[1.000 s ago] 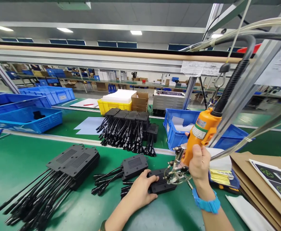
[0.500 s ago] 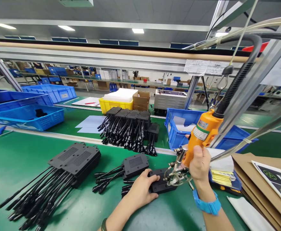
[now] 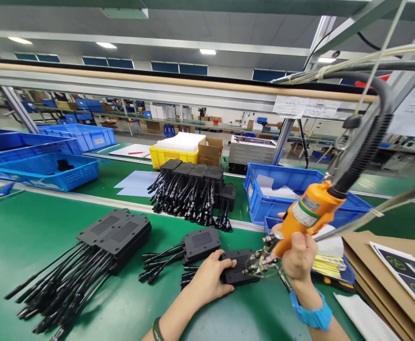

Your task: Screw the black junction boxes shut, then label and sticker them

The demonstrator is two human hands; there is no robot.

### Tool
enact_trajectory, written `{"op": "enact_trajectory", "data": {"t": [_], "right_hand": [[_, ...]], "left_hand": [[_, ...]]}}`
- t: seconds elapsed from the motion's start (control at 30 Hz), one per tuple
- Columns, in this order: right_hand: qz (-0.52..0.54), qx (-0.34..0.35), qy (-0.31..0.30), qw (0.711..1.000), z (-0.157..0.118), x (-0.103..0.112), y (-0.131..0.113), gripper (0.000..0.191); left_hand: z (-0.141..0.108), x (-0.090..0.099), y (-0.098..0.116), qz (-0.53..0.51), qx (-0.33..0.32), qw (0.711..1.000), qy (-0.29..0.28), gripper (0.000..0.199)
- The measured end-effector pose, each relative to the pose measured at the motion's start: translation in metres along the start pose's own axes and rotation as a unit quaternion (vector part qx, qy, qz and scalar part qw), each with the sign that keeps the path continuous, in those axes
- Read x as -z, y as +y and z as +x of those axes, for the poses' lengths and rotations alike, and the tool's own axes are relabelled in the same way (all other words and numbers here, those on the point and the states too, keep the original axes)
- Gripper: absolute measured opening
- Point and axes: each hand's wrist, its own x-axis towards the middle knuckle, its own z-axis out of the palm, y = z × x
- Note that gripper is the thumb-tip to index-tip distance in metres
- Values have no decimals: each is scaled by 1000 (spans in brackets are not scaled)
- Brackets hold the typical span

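Observation:
My right hand [image 3: 299, 258] is wrapped round an orange electric screwdriver [image 3: 304, 213] that hangs from a cord and leans with its tip down to the left. The tip, among thin clear tubes and metal fittings, is at the right part of a black box with cables [image 3: 238, 266]; exact contact is hidden. My left hand [image 3: 212, 279] grips the left end of that box, with thumb and fingers on either side, holding it flat on the green table [image 3: 264, 317]. Behind it lies another black cabled box [image 3: 203, 242], apart from my hands.
Stacked black cabled boxes lie at left [image 3: 117, 232], and a larger group [image 3: 193, 175] sits farther back. Blue bins [image 3: 51, 173] stand at left, another blue bin [image 3: 264, 203] behind the screwdriver. A yellow bin [image 3: 173, 156] is at the back, cardboard sheets [image 3: 381, 265] at right.
My right hand has moved slightly right and down, and the screwdriver is tilted more, its top farther right. My left hand and the box have stayed in place.

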Motion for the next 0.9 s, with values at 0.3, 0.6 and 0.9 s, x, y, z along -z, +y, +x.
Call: {"op": "enact_trajectory", "data": {"t": [0.3,0.6,0.9], "right_hand": [[-27,61,57,996,41,-16,-52,35],[-32,-18,16,999,9,-30,-9,43],[-13,-53,0,999,3,-26,-8,41]], "left_hand": [[2,-6,6,-17,-1,1000,9,69],[1,-5,6,-38,-19,999,26,47],[1,-6,6,-50,-22,998,27,54]]}}
